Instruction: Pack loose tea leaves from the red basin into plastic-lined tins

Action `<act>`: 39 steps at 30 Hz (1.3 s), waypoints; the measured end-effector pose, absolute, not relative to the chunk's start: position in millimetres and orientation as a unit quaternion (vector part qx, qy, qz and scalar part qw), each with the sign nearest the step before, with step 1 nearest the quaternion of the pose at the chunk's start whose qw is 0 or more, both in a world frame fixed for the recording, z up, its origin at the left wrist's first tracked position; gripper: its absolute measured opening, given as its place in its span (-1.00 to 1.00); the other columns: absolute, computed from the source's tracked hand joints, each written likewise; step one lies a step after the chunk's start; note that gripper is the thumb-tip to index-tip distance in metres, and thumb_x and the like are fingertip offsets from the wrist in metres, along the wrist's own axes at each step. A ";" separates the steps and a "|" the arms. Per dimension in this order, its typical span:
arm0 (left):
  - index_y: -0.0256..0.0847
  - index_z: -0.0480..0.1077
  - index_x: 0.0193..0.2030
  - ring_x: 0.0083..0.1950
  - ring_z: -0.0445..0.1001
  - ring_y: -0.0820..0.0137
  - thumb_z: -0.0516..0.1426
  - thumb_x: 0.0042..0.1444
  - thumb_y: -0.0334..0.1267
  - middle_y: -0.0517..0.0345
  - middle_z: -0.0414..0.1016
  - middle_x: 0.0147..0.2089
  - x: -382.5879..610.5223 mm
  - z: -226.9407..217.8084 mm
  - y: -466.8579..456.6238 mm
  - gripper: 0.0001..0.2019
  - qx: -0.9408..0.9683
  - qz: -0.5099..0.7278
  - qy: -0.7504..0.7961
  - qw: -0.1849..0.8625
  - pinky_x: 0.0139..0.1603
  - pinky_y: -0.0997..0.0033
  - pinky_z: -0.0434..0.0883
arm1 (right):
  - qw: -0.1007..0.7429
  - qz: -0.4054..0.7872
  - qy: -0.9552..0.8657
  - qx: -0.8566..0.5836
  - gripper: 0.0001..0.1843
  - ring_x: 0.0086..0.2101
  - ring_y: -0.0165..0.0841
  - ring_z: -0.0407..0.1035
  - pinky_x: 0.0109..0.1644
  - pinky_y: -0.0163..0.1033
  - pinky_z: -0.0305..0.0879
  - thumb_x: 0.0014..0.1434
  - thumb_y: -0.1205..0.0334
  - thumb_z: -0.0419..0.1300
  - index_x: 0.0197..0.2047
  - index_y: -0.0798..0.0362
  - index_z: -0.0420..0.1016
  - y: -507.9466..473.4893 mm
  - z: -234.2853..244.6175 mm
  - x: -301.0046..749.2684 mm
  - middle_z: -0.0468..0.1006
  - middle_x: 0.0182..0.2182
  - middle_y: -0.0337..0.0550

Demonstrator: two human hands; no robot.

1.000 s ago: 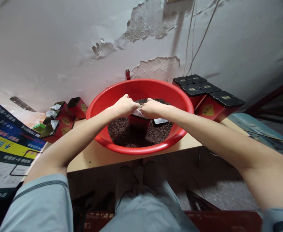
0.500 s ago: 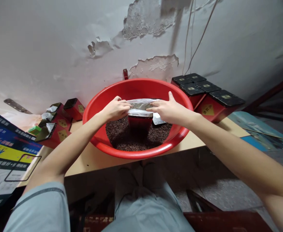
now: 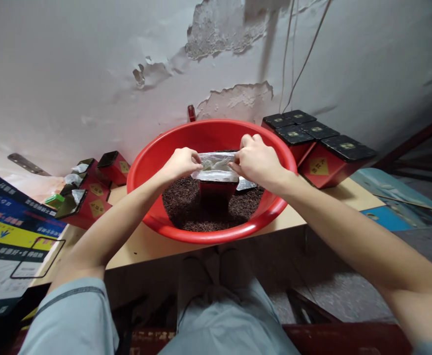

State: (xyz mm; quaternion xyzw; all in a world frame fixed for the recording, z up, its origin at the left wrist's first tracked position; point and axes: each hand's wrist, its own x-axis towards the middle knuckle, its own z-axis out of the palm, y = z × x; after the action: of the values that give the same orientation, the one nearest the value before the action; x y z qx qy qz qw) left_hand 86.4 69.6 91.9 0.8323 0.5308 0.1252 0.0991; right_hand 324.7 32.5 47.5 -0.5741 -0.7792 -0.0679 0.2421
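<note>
A red tin (image 3: 217,193) stands in the dark loose leaves, which look like tea (image 3: 186,209), inside a big red basin (image 3: 216,237). Out of the tin's top rises a clear plastic bag (image 3: 216,175), its mouth spread wide. My left hand (image 3: 182,161) pinches the bag's left edge between thumb and fingers. At the right edge, my right hand (image 3: 258,160) has its fingers curled in and grips the plastic. A silvery scoop-like piece (image 3: 246,184) lies on the leaves beside the tin, partly behind my right hand.
Several closed red tins with black lids (image 3: 347,148) stand right of the basin. On the left are open red tins (image 3: 93,197) with bags poking out, and a printed cardboard box (image 3: 16,222). A peeling wall (image 3: 90,74) rises behind the table (image 3: 149,249).
My right hand's fingers, stretched out before, have curled in onto the bag's edge. The bag's mouth is opened wider and squarer over the tin.
</note>
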 end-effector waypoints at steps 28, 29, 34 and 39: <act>-0.26 0.27 0.47 -0.25 0.61 0.26 0.39 -0.21 -0.39 -0.02 0.61 -0.06 74.0 72.8 102.2 -0.01 0.840 0.074 0.414 0.343 -0.25 0.28 0.60 | 0.190 0.251 -0.739 -0.596 0.12 0.12 0.00 0.55 0.19 -0.07 0.50 -0.16 0.23 0.63 0.44 0.14 0.32 36.0 36.6 335.9 0.62 0.20 0.12; -0.25 0.28 0.43 -0.22 0.62 0.23 0.41 -0.24 -0.41 -0.02 0.61 -0.05 71.7 68.5 103.7 -0.02 0.824 0.091 0.423 0.366 -0.23 0.26 0.61 | 0.193 0.263 -0.734 -0.595 0.14 0.12 0.00 0.54 0.20 -0.06 0.50 -0.17 0.22 0.63 0.44 0.14 0.29 38.2 33.7 335.4 0.62 0.19 0.13; -0.26 0.40 0.12 -0.12 0.60 0.25 0.36 -0.23 -0.39 -0.04 0.56 -0.02 55.9 31.1 94.5 -0.34 0.714 0.079 0.471 0.513 -0.29 0.33 0.61 | 0.266 0.308 -0.708 -0.577 0.22 0.17 -0.01 0.50 0.23 -0.06 0.46 -0.16 0.24 0.60 0.47 0.25 0.12 36.5 9.3 330.5 0.53 0.23 0.25; -0.25 0.28 0.32 0.03 0.58 0.20 0.40 -0.15 -0.24 -0.22 0.46 0.26 44.4 29.9 74.4 -0.16 0.715 0.111 0.467 0.508 -0.37 0.47 0.55 | 0.234 0.256 -0.772 -0.533 0.10 0.16 0.08 0.48 0.27 0.04 0.44 -0.26 0.19 0.64 0.34 0.09 0.34 41.7 15.8 331.9 0.55 0.16 0.11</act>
State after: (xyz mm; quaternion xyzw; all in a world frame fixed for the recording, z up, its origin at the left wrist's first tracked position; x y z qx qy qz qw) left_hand 44.4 74.4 29.9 0.7153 0.4667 0.1111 0.5081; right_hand 331.9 41.7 15.8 -0.5334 -0.7716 0.2559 0.2339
